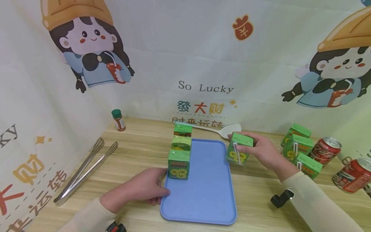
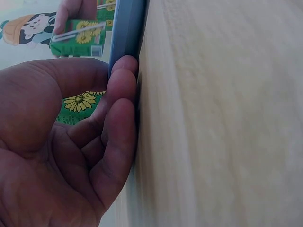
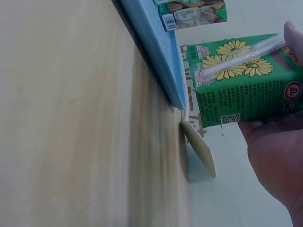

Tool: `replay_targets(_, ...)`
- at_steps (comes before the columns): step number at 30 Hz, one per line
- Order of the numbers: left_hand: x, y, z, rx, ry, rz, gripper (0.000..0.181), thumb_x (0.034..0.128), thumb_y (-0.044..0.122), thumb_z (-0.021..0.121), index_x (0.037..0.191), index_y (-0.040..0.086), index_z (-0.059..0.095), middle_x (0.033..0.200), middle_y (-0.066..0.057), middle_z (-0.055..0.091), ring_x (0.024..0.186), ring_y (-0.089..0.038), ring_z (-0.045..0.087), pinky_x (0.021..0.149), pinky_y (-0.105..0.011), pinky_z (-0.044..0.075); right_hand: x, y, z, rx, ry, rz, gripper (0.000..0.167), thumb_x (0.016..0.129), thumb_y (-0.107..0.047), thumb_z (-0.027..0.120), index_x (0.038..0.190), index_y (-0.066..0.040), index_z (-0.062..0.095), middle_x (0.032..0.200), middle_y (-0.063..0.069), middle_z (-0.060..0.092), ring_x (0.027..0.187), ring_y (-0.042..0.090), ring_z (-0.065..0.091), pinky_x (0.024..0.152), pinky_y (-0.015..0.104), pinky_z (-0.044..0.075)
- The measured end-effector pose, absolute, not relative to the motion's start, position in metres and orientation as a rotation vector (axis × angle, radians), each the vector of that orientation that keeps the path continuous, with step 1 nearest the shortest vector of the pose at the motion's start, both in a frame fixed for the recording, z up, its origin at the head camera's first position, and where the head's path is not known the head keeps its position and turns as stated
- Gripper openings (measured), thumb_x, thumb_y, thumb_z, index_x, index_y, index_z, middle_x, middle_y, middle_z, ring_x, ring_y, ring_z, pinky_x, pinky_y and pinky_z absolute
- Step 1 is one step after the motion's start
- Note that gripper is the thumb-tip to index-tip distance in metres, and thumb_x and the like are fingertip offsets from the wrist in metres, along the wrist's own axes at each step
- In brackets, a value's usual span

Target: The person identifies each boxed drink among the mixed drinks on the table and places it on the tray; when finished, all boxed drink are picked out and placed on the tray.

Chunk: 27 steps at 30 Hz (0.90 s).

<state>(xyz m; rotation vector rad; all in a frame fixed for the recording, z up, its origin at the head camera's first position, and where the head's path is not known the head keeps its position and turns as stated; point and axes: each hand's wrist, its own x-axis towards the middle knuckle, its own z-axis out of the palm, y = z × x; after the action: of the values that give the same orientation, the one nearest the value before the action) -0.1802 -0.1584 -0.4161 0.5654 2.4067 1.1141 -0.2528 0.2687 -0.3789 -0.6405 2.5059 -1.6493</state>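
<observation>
Person, forearms, one pair; left sleeve [image 1: 90,216]: long, plain, pale cream, ending at the wrist; right sleeve [image 1: 321,206]: matching cream, plain cuff, smooth cloth; left grip [image 1: 142,185]: bare; right grip [image 1: 262,150]: bare; left wrist unit [image 1: 114,227]: small, black, red patch, partly cut off by the head view's lower edge; right wrist unit [image 1: 280,198]: small, black, blocky, rounded corners, worn at the cuff

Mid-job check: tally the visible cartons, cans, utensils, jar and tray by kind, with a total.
Green rectangular cardboard drink cartons: 7
Red cylindrical metal drink cans: 2
Silver metal tongs: 1
White long-handled spatula: 1
Small green-capped, red-brown jar: 1
Blue rectangular tray: 1
Total: 13
</observation>
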Motion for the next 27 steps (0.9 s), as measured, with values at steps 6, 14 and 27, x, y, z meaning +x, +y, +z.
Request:
replay_targets(6, -0.18, -0.158, -0.416, 0.568, 2.401, 1.12, 0.089, 0.0959, 0.009, 0.081, 0.166, -0.015, 0.032, 0.062, -0.004, 0.072, 0.045, -0.016, 0.065, 0.042, -0.034, 0.056, -0.272, 0.257, -0.374, -0.63, 2.506, -1.578, 0.051, 0.104, -0.026, 0.082, 0.152, -0.016, 0.07, 0.152, 0.008, 0.07, 0.126, 0.021, 0.07, 0.097, 0.031, 0.06)
replay_targets(14, -0.179, -0.158, -0.415, 0.564, 2.407, 1.125, 0.088, 0.0949, 0.009, 0.082, 0.166, -0.012, 0.035, 0.062, -0.004, 0.071, 0.045, -0.016, 0.064, 0.041, -0.035, 0.056, -0.298, 0.238, -0.376, -0.619, 2.508, -1.504, 0.056, 0.101, -0.032, 0.084, 0.152, -0.014, 0.07, 0.147, 0.003, 0.072, 0.127, 0.025, 0.068, 0.105, 0.039, 0.058)
replay_targets(27, -0.18, -0.159, -0.415, 0.555, 2.4, 1.13, 0.089, 0.0958, 0.01, 0.082, 0.167, -0.012, 0.033, 0.063, -0.004, 0.072, 0.046, -0.016, 0.066, 0.042, -0.034, 0.056, -0.328, 0.215, -0.383, -0.685, 2.328, -1.596, 0.059, 0.102, -0.02, 0.083, 0.157, -0.011, 0.064, 0.154, 0.008, 0.068, 0.14, 0.025, 0.065, 0.114, 0.034, 0.054)
